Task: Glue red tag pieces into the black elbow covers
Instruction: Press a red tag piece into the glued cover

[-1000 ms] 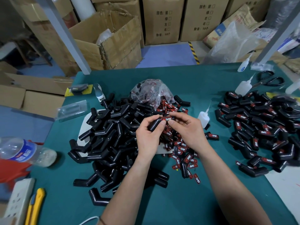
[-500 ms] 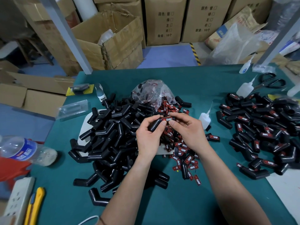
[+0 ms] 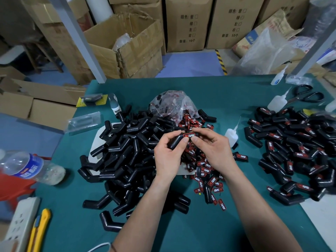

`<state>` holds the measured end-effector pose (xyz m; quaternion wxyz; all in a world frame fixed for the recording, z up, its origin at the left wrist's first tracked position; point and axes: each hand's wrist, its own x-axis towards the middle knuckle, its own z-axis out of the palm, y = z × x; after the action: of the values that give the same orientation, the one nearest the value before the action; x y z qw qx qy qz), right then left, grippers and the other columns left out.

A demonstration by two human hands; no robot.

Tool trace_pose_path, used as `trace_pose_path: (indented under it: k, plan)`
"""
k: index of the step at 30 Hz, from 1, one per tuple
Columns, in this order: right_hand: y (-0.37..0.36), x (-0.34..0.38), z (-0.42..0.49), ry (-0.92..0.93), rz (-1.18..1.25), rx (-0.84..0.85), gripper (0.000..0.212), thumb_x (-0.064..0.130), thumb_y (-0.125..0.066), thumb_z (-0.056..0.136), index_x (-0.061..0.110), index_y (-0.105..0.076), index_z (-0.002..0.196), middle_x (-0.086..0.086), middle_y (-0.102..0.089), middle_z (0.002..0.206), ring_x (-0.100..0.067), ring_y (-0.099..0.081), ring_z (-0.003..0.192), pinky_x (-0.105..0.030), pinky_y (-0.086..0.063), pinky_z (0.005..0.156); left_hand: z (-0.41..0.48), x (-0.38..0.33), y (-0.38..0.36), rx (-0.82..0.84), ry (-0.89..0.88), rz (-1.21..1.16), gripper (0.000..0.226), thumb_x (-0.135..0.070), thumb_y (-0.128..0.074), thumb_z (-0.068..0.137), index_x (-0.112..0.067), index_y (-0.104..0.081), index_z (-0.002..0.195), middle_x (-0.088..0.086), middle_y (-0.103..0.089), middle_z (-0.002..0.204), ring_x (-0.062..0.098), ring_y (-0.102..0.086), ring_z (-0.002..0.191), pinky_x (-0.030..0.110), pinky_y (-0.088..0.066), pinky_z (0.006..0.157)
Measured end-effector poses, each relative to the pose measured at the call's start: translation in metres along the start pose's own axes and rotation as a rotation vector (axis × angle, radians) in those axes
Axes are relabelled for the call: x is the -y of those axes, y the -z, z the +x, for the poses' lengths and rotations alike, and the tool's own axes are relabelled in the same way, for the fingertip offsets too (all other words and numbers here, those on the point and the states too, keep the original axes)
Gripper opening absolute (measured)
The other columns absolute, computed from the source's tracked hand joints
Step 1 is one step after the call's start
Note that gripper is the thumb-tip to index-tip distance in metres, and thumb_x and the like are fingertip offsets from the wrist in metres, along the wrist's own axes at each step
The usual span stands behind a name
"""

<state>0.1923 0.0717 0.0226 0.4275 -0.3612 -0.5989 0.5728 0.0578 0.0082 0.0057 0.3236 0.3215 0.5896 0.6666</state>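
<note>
left hand (image 3: 167,157) curls round a black elbow cover (image 3: 176,142) above mid-table, steadying it while the right hand (image 3: 214,151) pinches the red tag (image 3: 189,135) square onto it; glue bottle (image 3: 231,137) stands handy at 3 o'clock, bare covers (image 3: 127,151) heaped at 9, tagged ones (image 3: 300,142) far at 3

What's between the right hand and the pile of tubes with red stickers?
In the head view, a white glue bottle and one lone tagged elbow cover sit on the green mat between the right hand and that finished pile.

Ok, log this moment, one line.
left hand: holds black elbow cover | right hand: pinches red TAPER tag onto it
</note>
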Motion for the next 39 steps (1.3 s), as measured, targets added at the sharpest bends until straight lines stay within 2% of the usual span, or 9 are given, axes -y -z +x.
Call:
trace_pose_path:
  k: [6,10,15,21,26,29,33,35,39]
  plan:
    - [-0.003,0.002,-0.001,0.011,0.035,0.019,0.036,0.008,-0.074,0.089,0.04,-0.077,0.105,0.002,-0.074,0.11,-0.008,-0.069,0.096,-0.019,-0.053,0.086,0.001,-0.003,0.002,0.01,-0.021,0.004,0.029,-0.025,-0.082,0.084,-0.047,-0.075,0.102,-0.007,-0.078,0.108,0.013,-0.074,0.105,0.028,-0.058,0.093]
    - [-0.002,0.003,-0.002,0.016,0.058,0.017,0.034,0.013,-0.077,0.085,0.039,-0.077,0.106,0.0,-0.074,0.113,-0.01,-0.07,0.1,-0.019,-0.053,0.088,0.0,-0.004,0.002,0.014,-0.014,0.007,0.033,-0.018,-0.083,0.088,-0.047,-0.075,0.102,-0.008,-0.079,0.106,0.012,-0.075,0.1,0.03,-0.06,0.088]
    - [-0.002,0.002,-0.003,0.033,0.056,0.008,0.038,0.003,-0.076,0.087,0.036,-0.077,0.108,0.001,-0.074,0.111,-0.01,-0.071,0.098,-0.018,-0.053,0.086,-0.002,-0.006,0.003,0.021,-0.035,-0.007,0.031,-0.015,-0.082,0.087,-0.042,-0.076,0.102,-0.008,-0.079,0.106,0.011,-0.074,0.102,0.023,-0.057,0.089]
    - [-0.003,0.001,-0.002,0.044,0.027,-0.003,0.037,0.009,-0.075,0.089,0.04,-0.077,0.108,0.004,-0.074,0.111,-0.011,-0.071,0.098,-0.019,-0.054,0.087,-0.002,-0.007,0.003,0.027,0.024,-0.009,0.028,-0.016,-0.083,0.087,-0.038,-0.076,0.103,-0.003,-0.079,0.107,0.016,-0.075,0.099,0.042,-0.061,0.088]
    - [0.0,0.003,-0.002,0.084,-0.005,-0.004,0.037,0.013,-0.076,0.088,0.044,-0.076,0.108,0.008,-0.073,0.113,-0.01,-0.071,0.099,-0.019,-0.054,0.087,0.0,-0.011,0.007,0.097,-0.031,-0.046,0.024,-0.017,-0.08,0.088,-0.027,-0.075,0.109,-0.001,-0.078,0.112,0.016,-0.073,0.107,0.027,-0.057,0.093]
    - [-0.001,0.001,-0.004,0.128,-0.037,0.013,0.04,0.018,-0.076,0.089,0.047,-0.071,0.115,0.012,-0.072,0.116,-0.007,-0.069,0.104,-0.016,-0.052,0.089,-0.001,-0.012,0.007,0.099,-0.022,-0.054,0.022,-0.019,-0.08,0.087,-0.03,-0.075,0.105,-0.003,-0.078,0.109,0.015,-0.074,0.104,0.025,-0.057,0.09]
    - [0.003,0.0,-0.006,0.212,-0.268,0.021,0.041,0.036,-0.068,0.09,0.057,-0.057,0.123,0.023,-0.065,0.12,-0.011,-0.065,0.115,-0.022,-0.053,0.094,-0.002,-0.013,0.006,0.096,-0.022,-0.077,0.026,-0.014,-0.08,0.087,-0.035,-0.076,0.102,-0.002,-0.079,0.106,0.014,-0.075,0.101,0.024,-0.057,0.087]
    - [0.008,-0.001,-0.004,0.314,-0.356,0.027,0.036,0.032,-0.067,0.093,0.049,-0.058,0.124,0.022,-0.064,0.122,-0.011,-0.064,0.116,-0.025,-0.052,0.097,-0.002,-0.012,0.005,0.1,-0.029,-0.083,0.027,-0.01,-0.08,0.087,-0.033,-0.076,0.102,-0.001,-0.079,0.106,0.015,-0.075,0.101,0.024,-0.057,0.088]
    - [0.012,-0.008,-0.001,0.569,-0.455,0.027,0.021,0.012,-0.067,0.096,0.013,-0.066,0.117,-0.001,-0.065,0.125,-0.021,-0.061,0.121,-0.037,-0.049,0.102,-0.004,-0.015,0.005,0.108,-0.057,-0.09,0.027,-0.005,-0.079,0.088,-0.025,-0.075,0.105,-0.001,-0.079,0.105,0.013,-0.075,0.099,0.021,-0.057,0.085]
